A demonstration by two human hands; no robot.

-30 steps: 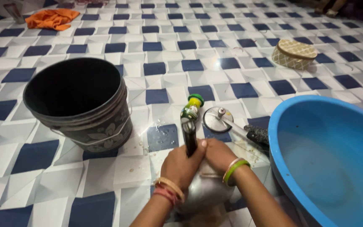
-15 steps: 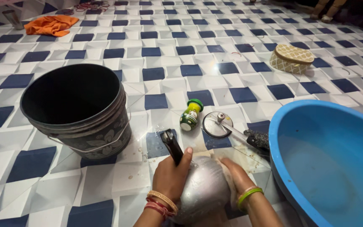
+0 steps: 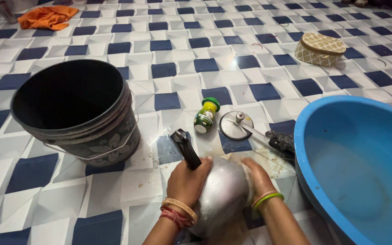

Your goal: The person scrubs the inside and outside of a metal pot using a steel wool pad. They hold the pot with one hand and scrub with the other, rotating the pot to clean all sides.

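We see left hand (image 3: 188,181) clenched on the black handle (image 3: 185,149) of a steel pressure cooker (image 3: 223,193) (tipped on the tiled floor (image 3: 114,190)), right hand (image 3: 256,178) pressed against its side, beside blue tub (image 3: 355,168).

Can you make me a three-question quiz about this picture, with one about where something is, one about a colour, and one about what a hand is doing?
1. Where is the little bottle lying?
A. inside the blue tub
B. on the floor between the dark bucket and the metal lid
C. on the orange cloth

2. What colour is the big tub on the right?
A. blue
B. red
C. yellow

3. What is the left hand doing?
A. resting flat on the floor
B. gripping the pot's black handle
C. holding the bucket

Answers: 1 B, it lies on the tiles with the bucket on one side and the lid on the other. 2 A, its wall is blue all round. 3 B, the fingers wrap the handle of the metal pot.
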